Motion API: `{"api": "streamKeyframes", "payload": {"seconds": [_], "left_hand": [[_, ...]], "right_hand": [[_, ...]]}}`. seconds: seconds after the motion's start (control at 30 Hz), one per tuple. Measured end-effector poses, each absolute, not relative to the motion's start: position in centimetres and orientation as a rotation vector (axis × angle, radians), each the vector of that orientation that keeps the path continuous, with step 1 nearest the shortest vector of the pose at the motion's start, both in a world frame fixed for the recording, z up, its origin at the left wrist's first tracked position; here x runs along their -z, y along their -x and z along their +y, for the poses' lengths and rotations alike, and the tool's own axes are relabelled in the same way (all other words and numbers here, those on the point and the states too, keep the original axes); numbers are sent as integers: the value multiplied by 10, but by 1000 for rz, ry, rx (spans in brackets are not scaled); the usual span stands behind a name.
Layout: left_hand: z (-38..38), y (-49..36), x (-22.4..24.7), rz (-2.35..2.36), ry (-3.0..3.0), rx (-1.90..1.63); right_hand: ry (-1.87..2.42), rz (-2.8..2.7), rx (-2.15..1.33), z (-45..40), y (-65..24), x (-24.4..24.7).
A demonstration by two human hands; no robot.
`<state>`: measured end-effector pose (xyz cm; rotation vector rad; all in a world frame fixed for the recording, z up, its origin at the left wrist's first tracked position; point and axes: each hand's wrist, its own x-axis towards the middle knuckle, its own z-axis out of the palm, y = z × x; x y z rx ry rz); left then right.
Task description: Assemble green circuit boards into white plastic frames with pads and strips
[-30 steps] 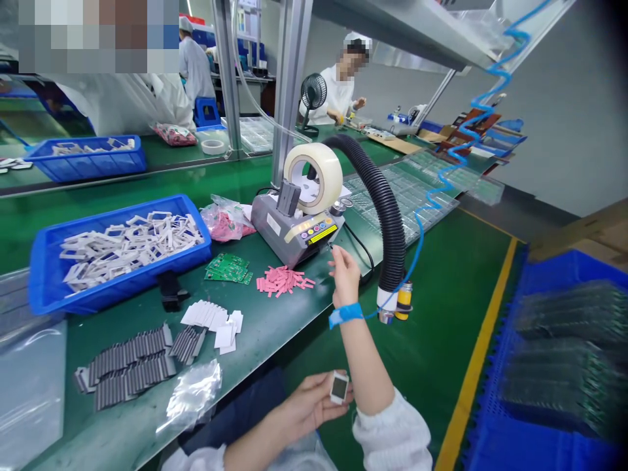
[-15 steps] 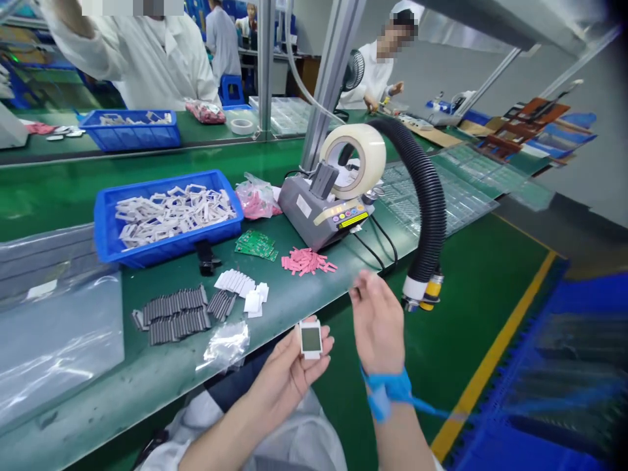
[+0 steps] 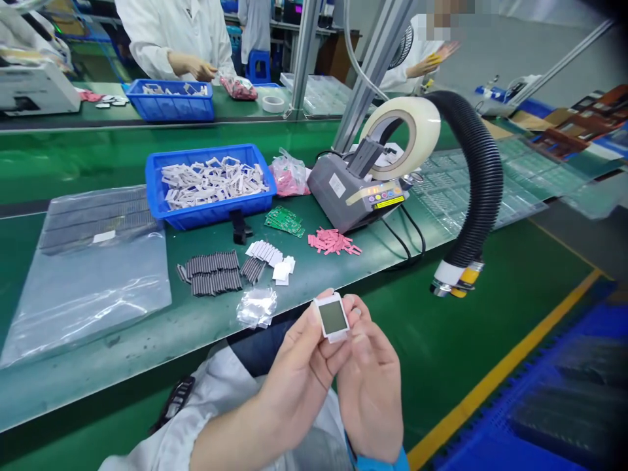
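While a clear plastic bag (image 3: 83, 275) is lying at the bench's left end, a blue tray (image 3: 206, 219) of white frames is sitting beyond rows of dark grey strips (image 3: 210, 275). Nearer the bench edge, the left hand (image 3: 292, 386) is angling up from the lower left, pinching a white-framed display module (image 3: 332, 318) narrowly between thumb and fingers. The right hand (image 3: 367, 399) is standing upright beside it, its fingertips (image 3: 354, 307) curling against the module's right edge; whether they grip it, I cannot tell. Further right, a tape dispenser (image 3: 356, 193) is sitting on the bench.
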<state>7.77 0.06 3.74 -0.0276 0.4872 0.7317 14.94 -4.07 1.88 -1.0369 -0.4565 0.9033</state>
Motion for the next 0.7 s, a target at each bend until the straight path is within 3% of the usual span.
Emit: {"api": "streamKeyframes", "payload": {"seconds": [0.7], "left_hand": [[-5, -76, -38, 512, 30, -753]], "right_hand": [[1175, -498, -745, -39, -143, -14]]}}
